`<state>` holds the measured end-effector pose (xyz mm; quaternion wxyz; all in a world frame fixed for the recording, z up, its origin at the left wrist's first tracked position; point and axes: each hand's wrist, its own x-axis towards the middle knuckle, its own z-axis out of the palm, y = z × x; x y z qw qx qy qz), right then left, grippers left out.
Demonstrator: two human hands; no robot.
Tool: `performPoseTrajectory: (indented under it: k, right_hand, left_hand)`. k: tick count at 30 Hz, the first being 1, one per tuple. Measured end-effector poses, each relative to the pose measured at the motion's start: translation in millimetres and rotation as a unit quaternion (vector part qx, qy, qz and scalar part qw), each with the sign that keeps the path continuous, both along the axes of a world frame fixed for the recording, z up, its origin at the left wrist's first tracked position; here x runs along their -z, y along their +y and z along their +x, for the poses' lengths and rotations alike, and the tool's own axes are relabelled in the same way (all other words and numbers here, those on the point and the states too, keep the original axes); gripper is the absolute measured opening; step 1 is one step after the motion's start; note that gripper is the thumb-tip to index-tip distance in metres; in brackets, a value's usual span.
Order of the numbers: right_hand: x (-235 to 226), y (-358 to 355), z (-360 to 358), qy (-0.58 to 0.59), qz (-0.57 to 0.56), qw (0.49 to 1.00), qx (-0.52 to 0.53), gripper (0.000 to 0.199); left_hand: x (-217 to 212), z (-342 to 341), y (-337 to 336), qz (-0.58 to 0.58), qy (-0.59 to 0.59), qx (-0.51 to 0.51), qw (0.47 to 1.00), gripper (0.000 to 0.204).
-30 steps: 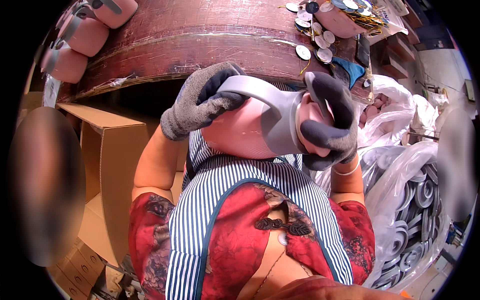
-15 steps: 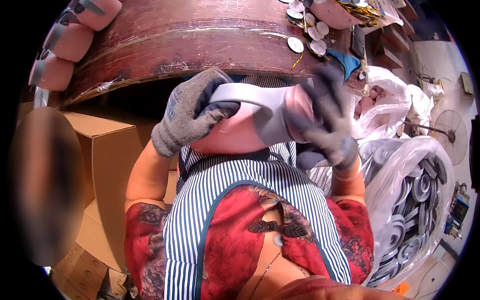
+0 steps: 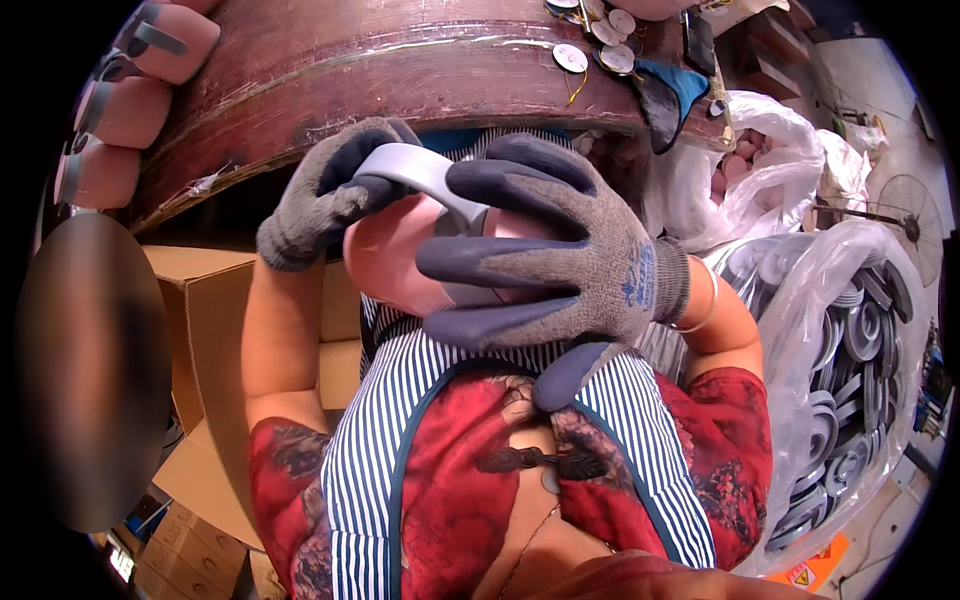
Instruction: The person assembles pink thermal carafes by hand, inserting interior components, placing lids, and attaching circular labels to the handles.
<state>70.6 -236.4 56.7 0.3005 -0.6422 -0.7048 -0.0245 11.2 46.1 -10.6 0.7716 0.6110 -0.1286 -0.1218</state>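
Both my hands wear grey knit gloves with dark coated fingers. My left hand [image 3: 325, 195] grips the upper left side of a pink rounded piece [image 3: 390, 255] that carries a grey curved band [image 3: 415, 168]. My right hand [image 3: 550, 265] wraps over the front and right side of the same piece, fingers spread across it and thumb pointing down. The piece is held close to my chest, just below the edge of a dark red-brown round table [image 3: 380, 70]. Most of the pink piece is hidden by my right glove.
More pink pieces with grey bands [image 3: 120, 110] stand on the table at far left. Small round discs [image 3: 590, 45] and a blue cloth [image 3: 670, 85] lie on the table. A clear bag of grey curved parts [image 3: 850, 380] sits right. Cardboard boxes [image 3: 200, 330] sit left.
My right hand has slid from the piece's right side over its front, covering most of it. The piece and both hands now sit nearer the camera.
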Motion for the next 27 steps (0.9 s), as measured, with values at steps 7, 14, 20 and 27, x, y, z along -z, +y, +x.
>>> performPoseTrajectory:
  k: [7, 14, 20, 27]
  right_hand:
    - [110, 21, 54, 0.298, 0.038, 0.943, 0.146, 0.041]
    - [135, 15, 122, 0.487, 0.107, 0.845, 0.192, 0.051]
    - [183, -34, 130, -0.203, -0.096, 0.870, 0.439, 0.053]
    - [174, -33, 101, 0.201, 0.041, 0.848, 0.489, 0.020]
  left_hand:
    - [-15, -44, -91, 0.436, -0.070, -0.291, 0.848, 0.036]
    - [-8, -7, -50, 0.272, 0.117, -0.265, 0.918, 0.033]
    - [14, -13, -53, -0.069, 0.246, -0.236, 0.938, 0.030]
    - [1, -17, -48, -0.097, 0.216, -0.192, 0.952, 0.044]
